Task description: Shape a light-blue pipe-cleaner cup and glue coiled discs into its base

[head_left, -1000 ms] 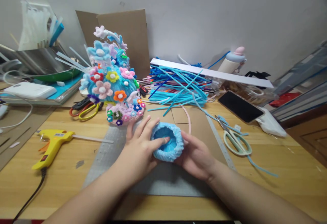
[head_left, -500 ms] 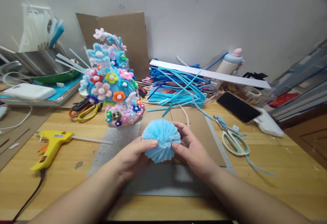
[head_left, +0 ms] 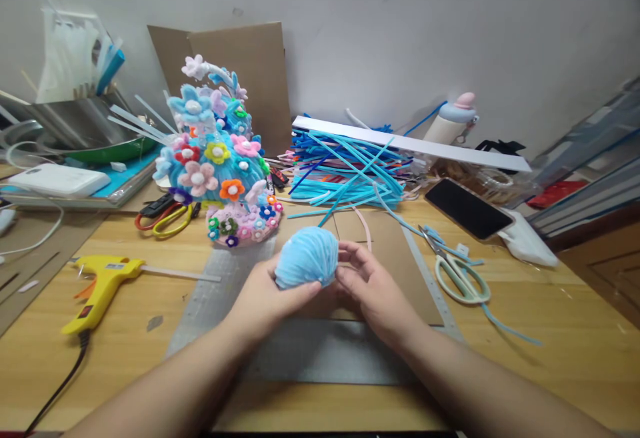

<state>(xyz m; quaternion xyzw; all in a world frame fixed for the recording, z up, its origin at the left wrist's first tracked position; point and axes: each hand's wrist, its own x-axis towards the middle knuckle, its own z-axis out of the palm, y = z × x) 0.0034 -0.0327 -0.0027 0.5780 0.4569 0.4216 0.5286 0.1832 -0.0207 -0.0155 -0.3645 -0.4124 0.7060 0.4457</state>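
Observation:
A light blue ribbed ball of pipe cleaners (head_left: pixel 306 257) is held above a piece of cardboard on a grey cutting mat (head_left: pixel 320 358). My left hand (head_left: pixel 273 291) is closed round its left and lower side, thumb across the front. At the ball's right edge, my right hand (head_left: pixel 367 285) has its thumb and fingertips bent against it; part of those fingers is hidden. Beyond the ball on the left stands a blue pipe-cleaner piece (head_left: pixel 215 165) covered in many-coloured flowers, on a pink flowered base.
A yellow glue gun (head_left: pixel 103 288) lies left, its stick pointing toward the mat. Scissors with pale green handles (head_left: pixel 463 278) and a phone (head_left: pixel 469 209) lie right. Blue pipe cleaners (head_left: pixel 345 165) are heaped at the back. Yellow-handled pliers (head_left: pixel 173 220) and a metal pot (head_left: pixel 85 121) are left.
The ball has been turned, so its gathered centre now faces right and its rounded ribbed side shows. My left thumb has slid lower along it, and the ball sits slightly further left.

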